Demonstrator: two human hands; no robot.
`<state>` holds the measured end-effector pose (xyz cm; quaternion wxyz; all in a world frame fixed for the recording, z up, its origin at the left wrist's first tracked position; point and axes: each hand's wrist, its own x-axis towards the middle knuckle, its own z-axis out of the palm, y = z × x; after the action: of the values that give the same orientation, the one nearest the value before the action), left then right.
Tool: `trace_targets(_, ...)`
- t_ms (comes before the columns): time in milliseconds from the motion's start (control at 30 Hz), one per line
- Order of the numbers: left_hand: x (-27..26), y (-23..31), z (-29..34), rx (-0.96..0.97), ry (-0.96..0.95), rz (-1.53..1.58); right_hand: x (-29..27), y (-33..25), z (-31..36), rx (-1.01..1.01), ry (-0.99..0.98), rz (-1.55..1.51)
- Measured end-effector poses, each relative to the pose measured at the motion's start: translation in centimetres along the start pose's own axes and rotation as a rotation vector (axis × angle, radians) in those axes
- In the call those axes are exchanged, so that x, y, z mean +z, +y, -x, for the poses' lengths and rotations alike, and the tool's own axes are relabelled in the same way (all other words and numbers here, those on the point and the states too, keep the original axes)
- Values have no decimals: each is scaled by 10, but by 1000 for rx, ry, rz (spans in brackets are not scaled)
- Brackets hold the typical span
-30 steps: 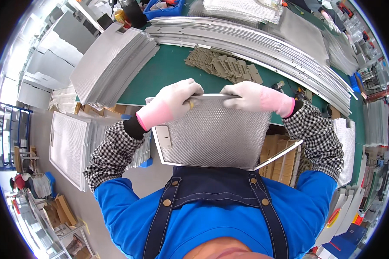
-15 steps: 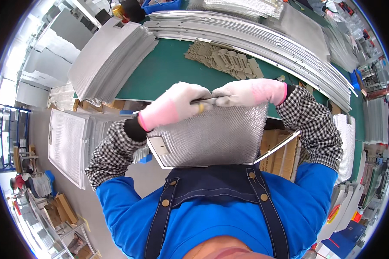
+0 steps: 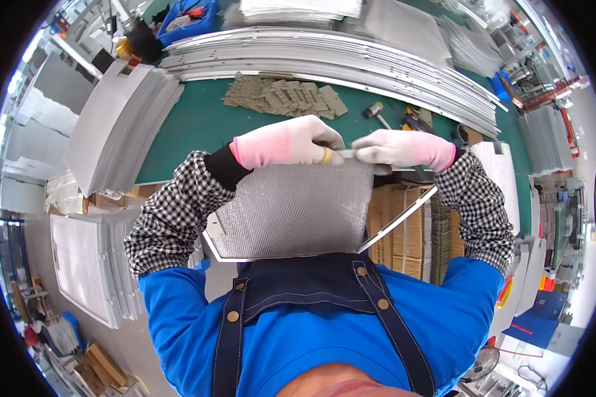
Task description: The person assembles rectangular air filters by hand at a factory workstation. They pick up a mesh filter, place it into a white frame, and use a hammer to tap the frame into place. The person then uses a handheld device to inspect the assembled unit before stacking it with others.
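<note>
A stack of mesh panels (image 3: pixel 116 126) stands at the left of the green table (image 3: pixel 202 109). The gloved left hand (image 3: pixel 297 142) curls its fingers at the far edge of a silvery mesh panel (image 3: pixel 295 212), seeming to pinch it; the panel slants between the table and the apron (image 3: pixel 311 281). The right hand (image 3: pixel 404 149) bends its fingers close beside (their exact grip I cannot tell). Even pressure from both hands should probably keep the thin mesh from buckling. Rightmost, a white frame strip (image 3: pixel 398 220) angles away from the panel's side; it likely wants care against twisting at the corner. No brand, label or writing is legible on panel or gloves.
</note>
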<state>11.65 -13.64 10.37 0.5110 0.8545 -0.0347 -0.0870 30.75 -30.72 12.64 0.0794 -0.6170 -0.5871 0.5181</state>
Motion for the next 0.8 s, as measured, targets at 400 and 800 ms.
trace_targets(400, 36, 10, 5, -92, 127, -454, 29, -8, 0, -167, 454, 857)
trace_targets(800, -32, -22, 135, -312, 815, 124, 177, 24, -69, -317, 748, -665)
